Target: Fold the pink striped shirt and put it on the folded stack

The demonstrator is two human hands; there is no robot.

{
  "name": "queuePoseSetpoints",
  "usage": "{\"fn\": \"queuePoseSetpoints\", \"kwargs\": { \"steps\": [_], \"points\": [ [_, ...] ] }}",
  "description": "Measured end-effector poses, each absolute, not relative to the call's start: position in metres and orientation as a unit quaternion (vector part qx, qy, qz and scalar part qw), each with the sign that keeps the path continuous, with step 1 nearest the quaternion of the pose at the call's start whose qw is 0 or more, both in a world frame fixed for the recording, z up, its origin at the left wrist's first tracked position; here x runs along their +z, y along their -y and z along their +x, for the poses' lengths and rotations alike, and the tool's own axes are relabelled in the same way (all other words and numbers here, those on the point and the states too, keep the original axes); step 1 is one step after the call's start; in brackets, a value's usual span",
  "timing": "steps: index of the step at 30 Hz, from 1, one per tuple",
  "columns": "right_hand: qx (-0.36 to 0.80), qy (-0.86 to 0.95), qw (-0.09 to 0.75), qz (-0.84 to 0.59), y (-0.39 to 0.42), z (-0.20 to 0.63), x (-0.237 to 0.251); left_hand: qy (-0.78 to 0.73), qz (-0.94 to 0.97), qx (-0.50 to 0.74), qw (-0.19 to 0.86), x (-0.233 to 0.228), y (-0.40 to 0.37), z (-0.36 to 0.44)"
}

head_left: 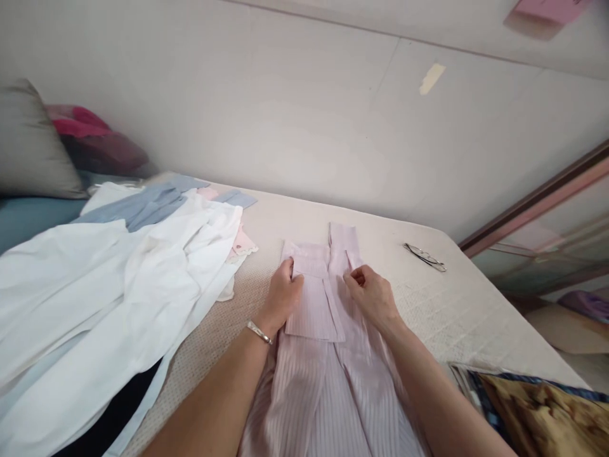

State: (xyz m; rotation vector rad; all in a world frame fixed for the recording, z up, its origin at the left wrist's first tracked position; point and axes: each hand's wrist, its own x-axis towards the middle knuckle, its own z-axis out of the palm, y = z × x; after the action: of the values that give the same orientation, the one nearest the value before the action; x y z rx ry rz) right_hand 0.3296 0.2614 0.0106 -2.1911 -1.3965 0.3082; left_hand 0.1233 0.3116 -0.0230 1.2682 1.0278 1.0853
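A pale pink striped shirt (pixel 323 374) lies flat on the cream mattress (pixel 428 304) in front of me, its sleeves folded over the body. My left hand (pixel 284 293), with a silver bracelet on the wrist, presses on the left folded sleeve near its cuff. My right hand (pixel 370 293) pinches the fabric of the right sleeve, just below its cuff (pixel 343 241). Both hands rest on the shirt, a little apart.
A heap of white garments (pixel 109 298) with light blue pieces (pixel 143 206) on top covers the left side. Grey and pink cushions (pixel 57 143) sit far left. Spectacles (pixel 425 256) lie at the right. A patterned cloth (pixel 537 412) lies bottom right. A wall stands behind.
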Motion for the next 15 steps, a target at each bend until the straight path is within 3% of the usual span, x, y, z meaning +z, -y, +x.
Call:
{"fn": "queuePoseSetpoints", "kwargs": {
  "steps": [4,10,15],
  "points": [
    [0.041,0.468,0.218,-0.856,-0.31,0.359,0.022,-0.513,0.625,0.433,0.398,-0.025,-0.311,0.127],
    [0.098,0.604,0.174,-0.772,-0.344,0.315,0.045,-0.573,0.592,0.416,0.384,-0.023,-0.312,0.127],
    [0.073,0.722,0.174,-0.666,-0.329,0.271,0.028,-0.59,0.572,0.42,0.385,-0.022,-0.314,0.126]
  ]
}}
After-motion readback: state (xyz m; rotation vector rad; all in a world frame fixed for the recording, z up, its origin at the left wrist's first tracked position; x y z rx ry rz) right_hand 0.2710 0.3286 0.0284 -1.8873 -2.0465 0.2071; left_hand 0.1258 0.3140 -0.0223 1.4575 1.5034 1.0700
